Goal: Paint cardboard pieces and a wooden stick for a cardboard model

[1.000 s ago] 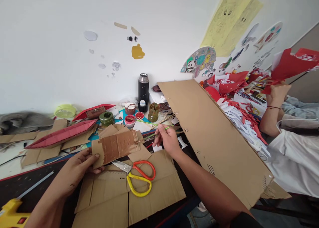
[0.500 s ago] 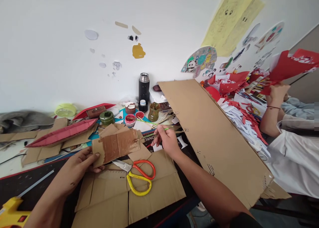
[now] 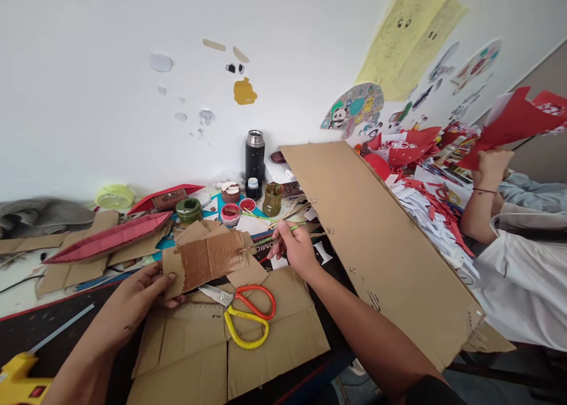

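My left hand (image 3: 148, 287) pinches the left end of a small cardboard piece (image 3: 210, 260), thumb on top and fingers beneath. Brown paint covers most of its face, while a bare strip shows by my thumb. My right hand (image 3: 295, 247) is closed around a thin green paintbrush (image 3: 262, 241), whose bristles touch the painted right end of the piece. Under the piece lie scissors (image 3: 241, 307) with one orange and one yellow handle, resting on a larger cardboard sheet (image 3: 274, 346).
Paint jars, a green one (image 3: 189, 209) and a red one (image 3: 230, 213), stand behind the piece near a black flask (image 3: 254, 160). A big cardboard panel (image 3: 376, 239) leans at right, beside a co-worker's arm (image 3: 481, 210). A yellow glue gun (image 3: 24, 381) lies at lower left.
The whole view has shifted very slightly. Both hands keep their grips, and the brush tip stays at the right end of the cardboard piece.
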`<control>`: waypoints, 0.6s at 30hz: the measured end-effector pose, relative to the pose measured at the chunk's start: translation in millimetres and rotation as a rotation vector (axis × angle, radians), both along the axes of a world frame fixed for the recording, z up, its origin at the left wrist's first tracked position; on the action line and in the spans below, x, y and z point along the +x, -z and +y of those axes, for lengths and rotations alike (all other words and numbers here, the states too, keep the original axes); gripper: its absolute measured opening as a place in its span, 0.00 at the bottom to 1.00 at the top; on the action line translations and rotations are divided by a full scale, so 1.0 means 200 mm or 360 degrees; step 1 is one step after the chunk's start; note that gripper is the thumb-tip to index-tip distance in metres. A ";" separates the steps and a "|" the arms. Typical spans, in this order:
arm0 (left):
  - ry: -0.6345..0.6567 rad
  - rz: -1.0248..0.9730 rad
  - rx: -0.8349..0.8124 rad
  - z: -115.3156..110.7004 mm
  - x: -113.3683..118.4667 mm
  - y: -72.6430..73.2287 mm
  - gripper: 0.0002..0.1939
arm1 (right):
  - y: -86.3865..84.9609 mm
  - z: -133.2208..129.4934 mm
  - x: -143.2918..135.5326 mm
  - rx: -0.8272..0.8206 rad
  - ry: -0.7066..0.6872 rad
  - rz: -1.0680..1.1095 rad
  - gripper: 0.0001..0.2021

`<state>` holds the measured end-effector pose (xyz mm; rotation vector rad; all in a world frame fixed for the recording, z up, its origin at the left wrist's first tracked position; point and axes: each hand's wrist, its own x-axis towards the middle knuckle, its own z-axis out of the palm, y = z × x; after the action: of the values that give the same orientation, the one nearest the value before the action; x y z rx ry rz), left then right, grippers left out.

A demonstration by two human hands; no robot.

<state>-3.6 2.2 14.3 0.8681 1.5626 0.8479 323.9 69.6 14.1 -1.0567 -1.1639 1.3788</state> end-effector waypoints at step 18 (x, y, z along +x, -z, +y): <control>0.0059 -0.0002 0.0052 0.00 -0.01 0.04 0.43 | -0.01 0.05 0.01 0.0052 0.0148 0.0037 0.32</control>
<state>-5.5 1.9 5.5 0.9173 1.5309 0.8492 325.6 78.7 16.5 -1.0559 -1.1028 1.2924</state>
